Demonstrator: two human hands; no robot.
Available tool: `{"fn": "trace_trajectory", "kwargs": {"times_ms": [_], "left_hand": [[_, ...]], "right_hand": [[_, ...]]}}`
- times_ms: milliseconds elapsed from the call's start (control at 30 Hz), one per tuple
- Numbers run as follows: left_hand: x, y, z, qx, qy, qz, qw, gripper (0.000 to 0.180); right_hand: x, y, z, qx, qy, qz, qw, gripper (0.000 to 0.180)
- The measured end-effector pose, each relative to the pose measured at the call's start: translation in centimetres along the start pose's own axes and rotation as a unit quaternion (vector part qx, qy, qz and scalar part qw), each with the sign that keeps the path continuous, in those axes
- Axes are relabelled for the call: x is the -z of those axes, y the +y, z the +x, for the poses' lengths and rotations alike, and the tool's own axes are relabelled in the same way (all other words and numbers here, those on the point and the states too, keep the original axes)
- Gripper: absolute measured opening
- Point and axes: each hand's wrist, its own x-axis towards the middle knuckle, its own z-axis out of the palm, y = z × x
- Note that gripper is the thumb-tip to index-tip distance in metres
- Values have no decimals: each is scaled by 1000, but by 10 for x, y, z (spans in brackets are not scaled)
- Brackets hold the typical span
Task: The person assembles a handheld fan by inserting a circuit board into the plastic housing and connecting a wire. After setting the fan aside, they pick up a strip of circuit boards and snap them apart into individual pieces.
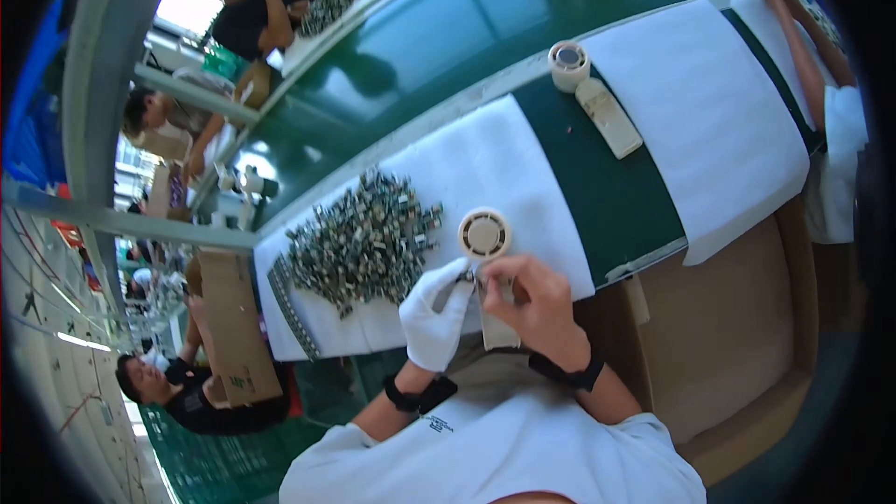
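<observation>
Fan unit [486,266], small cream handheld type w/ round grille head, sits at centre of frame on the white pad [485,168] over the green counter [607,187]. Long axis runs from the round head, far from the body, down thru the handle toward the chest; handle end is between both hands. Parts pile [364,243], small grey metal pcs, lies on pad just to person's left of fan, near gloved hand. Second fan [597,98] lies flat, well apart, further along counter to the right. Right hand [527,299], bare, closed round the handle, directly on it. Left hand [437,313], white glove, fingers pinched on a small part [464,277] touching fan just below head; can't tell what the piece is. Both hands about equally near.
</observation>
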Motion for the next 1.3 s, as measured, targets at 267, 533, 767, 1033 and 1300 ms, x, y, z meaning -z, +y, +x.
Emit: {"fn": "trace_trajectory", "kwargs": {"times_ms": [267, 533, 767, 1033, 1300], "left_hand": [[-2, 4, 10, 0, -5, -110, 994, 32], [-1, -5, 7, -11, -33, -123, 992, 33], [5, -4, 10, 5, -74, -148, 986, 37], [5, -8, 8, -33, -88, -122, 988, 34], [-6, -8, 0, -145, 16, -24, 989, 41]], "right_hand": [[0, 5, 8, -97, -111, 12, 989, 36], [2, 6, 8, -124, -125, 21, 984, 38], [4, 9, 6, -146, -113, 46, 982, 39], [17, 6, 10, -180, -95, 64, 977, 41], [6, -14, 5, -196, -95, 75, 973, 43]]}}
